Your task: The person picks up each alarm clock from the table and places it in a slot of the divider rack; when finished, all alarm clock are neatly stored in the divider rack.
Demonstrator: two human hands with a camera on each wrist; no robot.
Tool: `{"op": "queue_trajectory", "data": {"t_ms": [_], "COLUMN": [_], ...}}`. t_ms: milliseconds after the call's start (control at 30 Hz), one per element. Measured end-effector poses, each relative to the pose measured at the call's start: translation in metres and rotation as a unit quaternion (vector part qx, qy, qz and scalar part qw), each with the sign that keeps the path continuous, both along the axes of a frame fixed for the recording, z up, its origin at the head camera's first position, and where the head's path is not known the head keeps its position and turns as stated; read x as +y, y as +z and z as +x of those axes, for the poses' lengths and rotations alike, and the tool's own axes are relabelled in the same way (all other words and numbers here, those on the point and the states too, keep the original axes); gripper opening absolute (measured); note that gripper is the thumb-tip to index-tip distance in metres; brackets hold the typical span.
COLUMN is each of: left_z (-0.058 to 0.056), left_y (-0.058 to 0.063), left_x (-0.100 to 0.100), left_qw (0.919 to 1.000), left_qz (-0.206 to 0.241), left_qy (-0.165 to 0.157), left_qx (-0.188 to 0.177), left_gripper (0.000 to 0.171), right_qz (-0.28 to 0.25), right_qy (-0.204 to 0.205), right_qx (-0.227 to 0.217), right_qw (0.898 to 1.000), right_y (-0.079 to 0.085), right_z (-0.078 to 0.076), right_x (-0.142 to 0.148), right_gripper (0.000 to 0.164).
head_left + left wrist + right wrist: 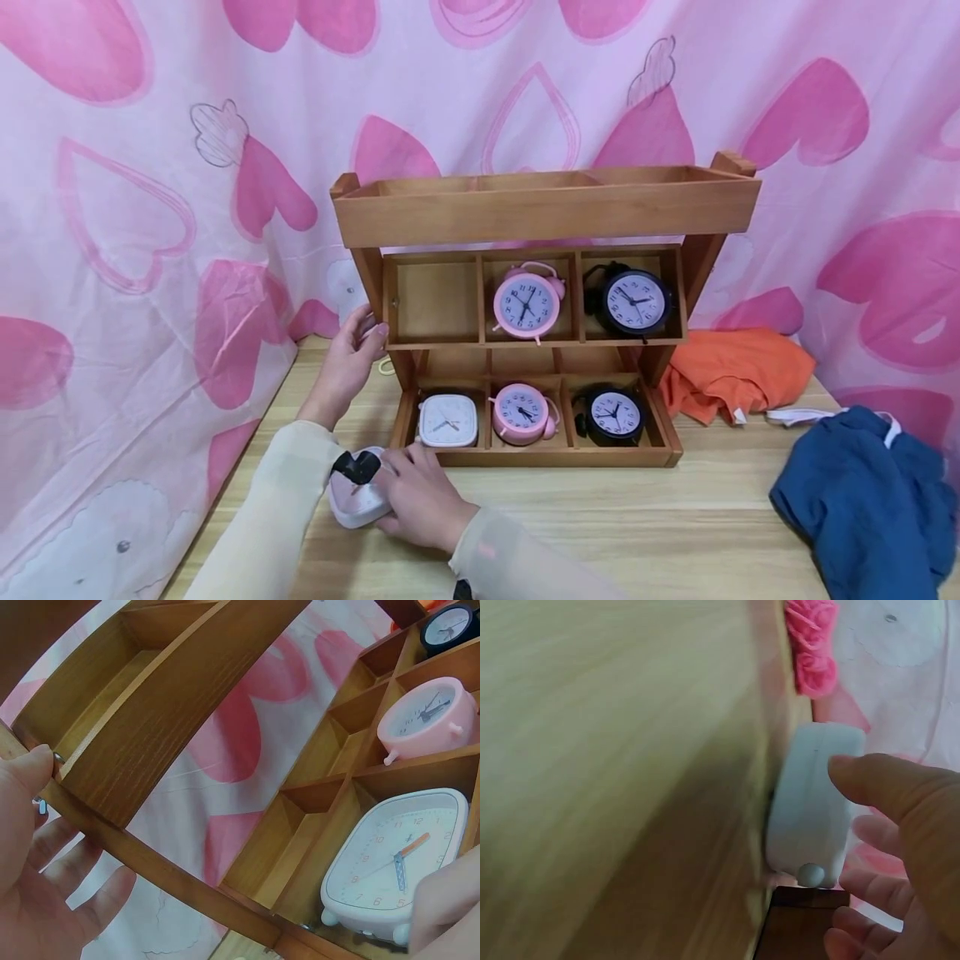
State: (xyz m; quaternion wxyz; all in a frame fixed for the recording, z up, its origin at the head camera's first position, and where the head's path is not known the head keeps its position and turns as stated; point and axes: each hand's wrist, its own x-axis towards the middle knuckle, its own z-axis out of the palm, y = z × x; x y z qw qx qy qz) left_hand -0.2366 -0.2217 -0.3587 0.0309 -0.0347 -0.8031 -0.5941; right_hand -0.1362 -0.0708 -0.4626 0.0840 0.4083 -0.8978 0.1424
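Observation:
My right hand grips a white square alarm clock low over the table, left of the wooden rack's front. The thumb lies on the clock's side and the fingers are behind it; my left sleeve and wrist strap partly cover its face. My left hand is at the rack's left end, its thumb at the corner of the middle tray and its fingers, fairly straight, beside the side post. Another white square clock stands in the bottom tray's left compartment.
Pink clocks occupy the centre compartments of the middle and bottom trays, black clocks the right ones. Orange cloth and blue cloth lie right of the rack. A heart-print curtain hangs behind. Pink yarn-like stuff lies at the table edge.

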Motion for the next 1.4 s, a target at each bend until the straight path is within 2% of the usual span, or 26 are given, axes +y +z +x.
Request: {"op": "queue_trajectory", "data": {"t_ms": [133,267,433,500,633,733,833,933,1033,1200,1300,1400], "left_z": [0.000,0.000,0.000,0.001,0.003,0.004,0.003,0.001,0.001,0.002,0.001,0.002], "left_y": [0.000,0.000,0.000,0.000,0.003,0.004,0.003,0.002,0.001,0.001,0.002,0.002], "left_x": [0.000,0.000,0.001,0.000,0.001,0.002,0.002,0.002,0.001,0.001,0.001,0.001], "left_qw": [1.0000,1.0000,1.0000,1.0000,0.9999,0.9999,0.9999,0.9999,1.0000,1.0000,1.0000,0.9997], "left_qz": [-0.001,0.000,-0.001,-0.003,-0.002,-0.002,-0.004,-0.004,-0.005,-0.002,0.000,-0.012], "left_qy": [-0.003,-0.001,0.003,0.004,0.003,0.002,0.002,0.001,-0.001,0.000,0.001,0.003], "left_qx": [0.001,0.000,-0.002,-0.005,-0.010,-0.012,-0.012,-0.010,-0.009,-0.009,-0.010,-0.019], "left_gripper": [0.068,0.068,0.068,0.069,0.069,0.070,0.070,0.069,0.069,0.069,0.069,0.070], "right_qz": [0.000,0.011,0.043,0.053,0.055,0.040,0.013,-0.025,-0.072,-0.160,-0.221,-0.270], "right_qy": [-0.003,0.007,0.027,0.031,0.034,0.039,0.049,0.056,0.045,-0.013,-0.062,-0.097], "right_qx": [0.019,0.034,-0.009,-0.036,-0.089,-0.101,-0.100,-0.133,-0.154,-0.134,-0.134,-0.110], "right_qw": [1.000,0.999,0.999,0.997,0.994,0.993,0.994,0.989,0.985,0.978,0.964,0.952], "right_y": [-0.003,-0.001,-0.002,-0.004,-0.008,-0.011,-0.013,-0.013,-0.009,0.011,0.028,0.046], "right_z": [0.003,0.006,0.014,0.016,0.017,0.016,0.015,0.013,0.013,0.011,0.006,-0.001], "right_x": [0.004,0.008,0.008,0.006,0.002,0.002,0.006,0.017,0.033,0.064,0.082,0.097], "right_gripper": [0.030,0.030,0.037,0.045,0.083,0.091,0.092,0.092,0.097,0.105,0.103,0.103]}}
